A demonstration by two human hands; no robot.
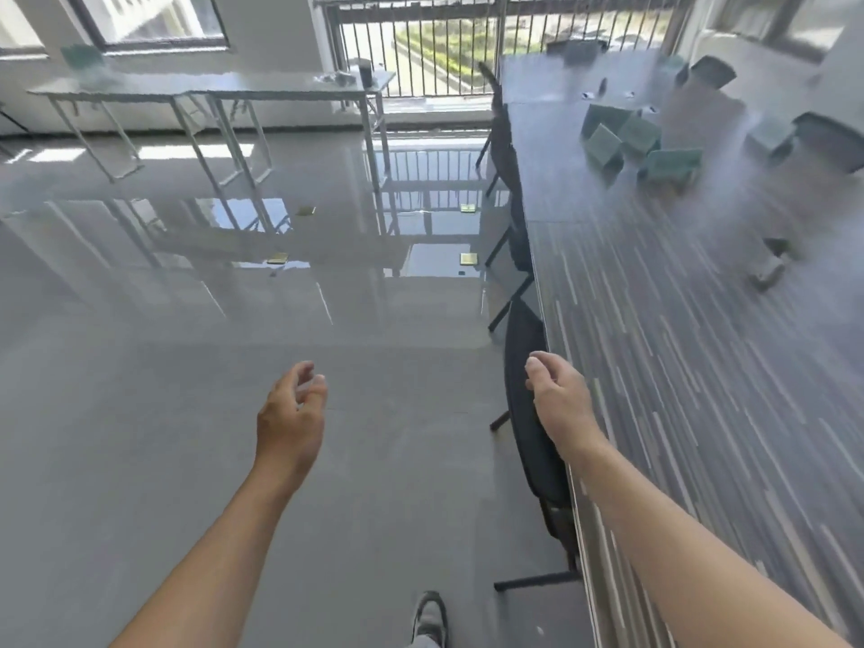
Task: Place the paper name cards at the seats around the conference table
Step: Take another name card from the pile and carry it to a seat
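Note:
Several green folded paper name cards (640, 145) stand bunched together far along the striped grey conference table (678, 348), on my right. Single green cards stand at the far end (579, 51) and at the table's right side (769, 133). My left hand (290, 413) hangs over the floor with fingers loosely curled and nothing in it. My right hand (558, 397) hovers over the back of a black chair (533, 413) at the table's near edge, fingers apart and empty. Both hands are far from the cards.
Black chairs (507, 180) line the table's left side, and more stand at its right (832, 140). A long white folding table (210, 84) stands by the windows at the far left. Glossy grey floor lies between it and me. My shoe (430, 617) shows below.

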